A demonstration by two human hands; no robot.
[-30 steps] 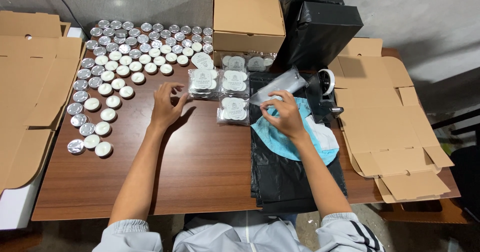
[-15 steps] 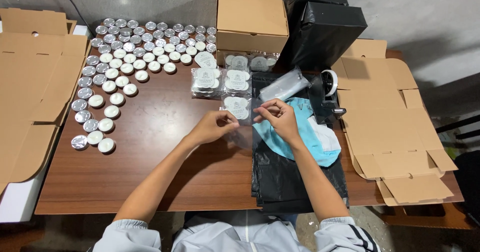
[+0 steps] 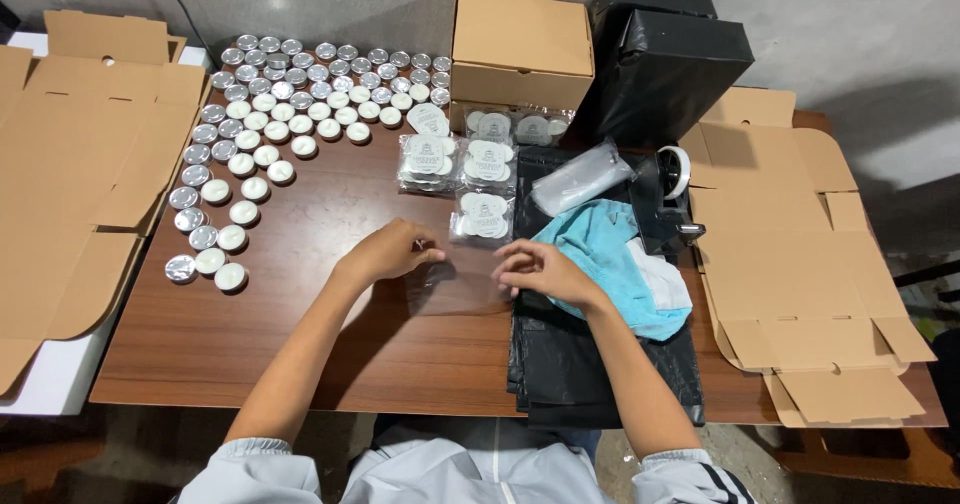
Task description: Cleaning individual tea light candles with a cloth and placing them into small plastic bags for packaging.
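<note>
Clear bag: one, pinched between two hands.

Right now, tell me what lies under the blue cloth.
Under the blue cloth lie a white cloth and black plastic sheeting on the table. Anything else beneath is covered.

Flattened cardboard cut off at left edge; packet labels too small to tell

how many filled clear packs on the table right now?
At least 5: two side by side at the closed cardboard box, filled packs and; two below them; one nearest the hands. Stacked ones may be hidden.
</note>
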